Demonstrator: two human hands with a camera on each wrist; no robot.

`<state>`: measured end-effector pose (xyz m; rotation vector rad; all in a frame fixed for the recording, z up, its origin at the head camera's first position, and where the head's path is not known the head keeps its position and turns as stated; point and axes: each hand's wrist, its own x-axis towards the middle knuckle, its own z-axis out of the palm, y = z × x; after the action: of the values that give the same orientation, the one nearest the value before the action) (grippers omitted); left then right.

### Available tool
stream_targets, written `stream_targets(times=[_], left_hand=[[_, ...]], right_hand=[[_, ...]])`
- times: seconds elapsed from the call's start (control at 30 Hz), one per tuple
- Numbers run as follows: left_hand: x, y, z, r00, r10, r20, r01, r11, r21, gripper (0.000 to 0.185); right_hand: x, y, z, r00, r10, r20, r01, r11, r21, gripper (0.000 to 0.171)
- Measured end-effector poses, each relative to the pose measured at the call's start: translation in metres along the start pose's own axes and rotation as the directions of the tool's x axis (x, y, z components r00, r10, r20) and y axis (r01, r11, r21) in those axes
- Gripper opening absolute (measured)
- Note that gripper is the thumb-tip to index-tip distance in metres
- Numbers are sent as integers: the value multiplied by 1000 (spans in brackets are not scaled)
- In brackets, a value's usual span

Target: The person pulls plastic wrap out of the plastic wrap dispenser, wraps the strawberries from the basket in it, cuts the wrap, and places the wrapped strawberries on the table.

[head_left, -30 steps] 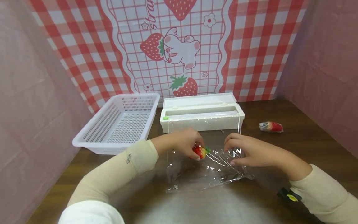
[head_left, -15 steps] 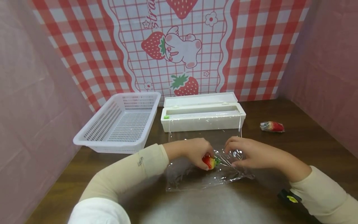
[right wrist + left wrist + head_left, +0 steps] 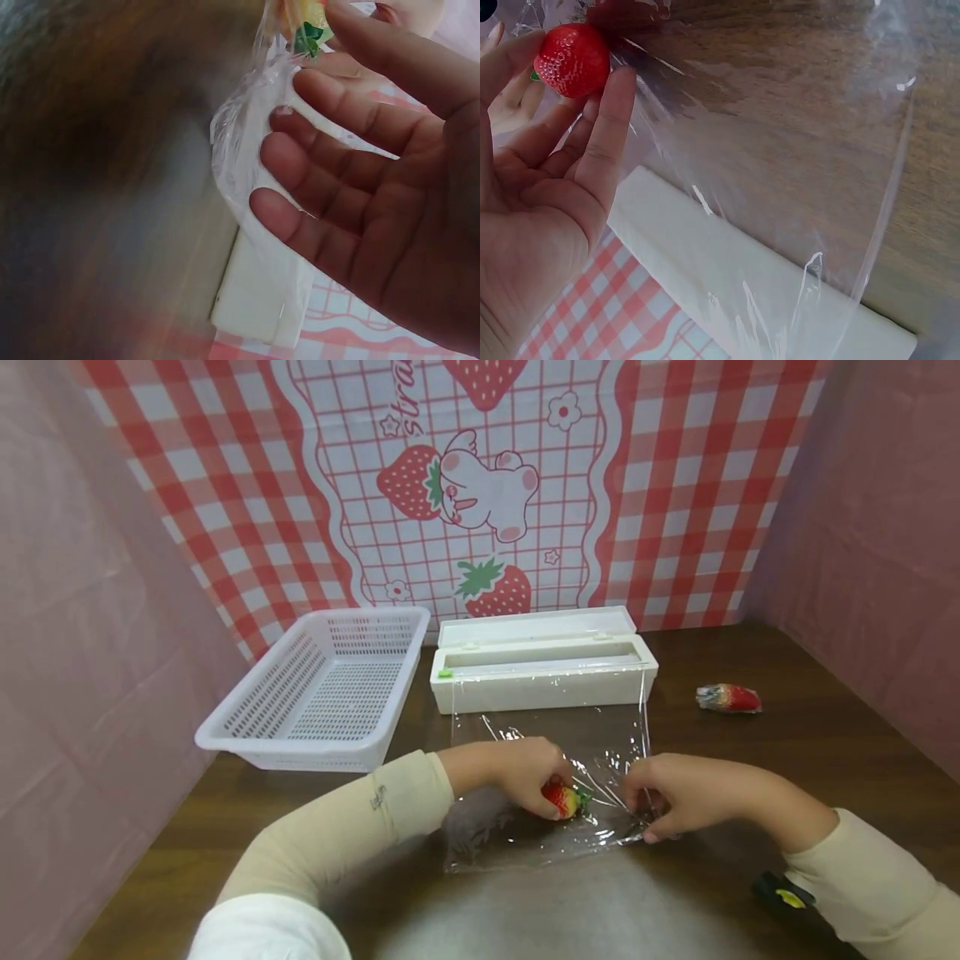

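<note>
Strawberry (image 3: 559, 798), one, bare: over the middle of the table (image 3: 705, 660), leaf end towards the table's right edge. I grip it by its sides with my left hand (image 3: 532, 772), thumb opposite the fingers. Likely light and firm, its glossy skin perhaps a little slippery. Best hold, I judge: both flanks near the pointed end, leaves free.

Film (image 3: 510, 839), one sheet: clear, creased, drawn from the dispenser (image 3: 540, 693) towards the table's near side. Probably almost weightless, limp, clingy and easily torn; best taken by a loose corner or the free edge, pinched lightly. Whether the strawberry touches it, I cannot tell.

Right hand (image 3: 690, 793), one: at the film's bunched right edge, fingers gently bent, thumb held apart from them, no firm pinch showing. How much film they touch, I cannot tell.

Dispenser, one: white, by the table's far edge, about midway; one lid (image 3: 536, 625), raised; one green tab (image 3: 446, 673), at its left end.

Wrapped strawberry (image 3: 729, 697), one: lying on its side towards the table's far right corner, well apart from my hands. Strawberries in all: two.

Basket (image 3: 285, 746), one: white, slotted, at the table's far left corner.

Cloth (image 3: 675, 527), one: red-and-white check, hanging behind the table's far edge.

Strap (image 3: 783, 891), one: black with a yellow mark, at my right wrist.
</note>
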<state>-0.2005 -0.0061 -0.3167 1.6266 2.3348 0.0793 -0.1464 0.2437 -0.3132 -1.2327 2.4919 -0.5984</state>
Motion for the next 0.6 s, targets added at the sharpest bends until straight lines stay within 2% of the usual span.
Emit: stream_targets(times=[0.17,0.3,0.4,0.47,0.6], left_hand=[[-1,-1,3,1000,19,15,-20,1000,9,41],[-9,-2,5,999,-51,-6,51,996,79,54],[-23,2,6,991,-126,-42,130,985,117,54],[-35,8,7,989,-142,-42,146,982,119,44],[-58,23,12,989,-141,51,134,984,120,37]], right_hand=[[-3,4,5,1000,17,0,-17,1000,-24,34],[-4,4,7,1000,-3,-6,2,998,-55,37],[-6,4,7,1000,27,6,-27,997,-68,35],[-8,4,7,998,53,21,-51,996,-68,33],[-11,5,8,998,46,34,-44,997,-65,31]])
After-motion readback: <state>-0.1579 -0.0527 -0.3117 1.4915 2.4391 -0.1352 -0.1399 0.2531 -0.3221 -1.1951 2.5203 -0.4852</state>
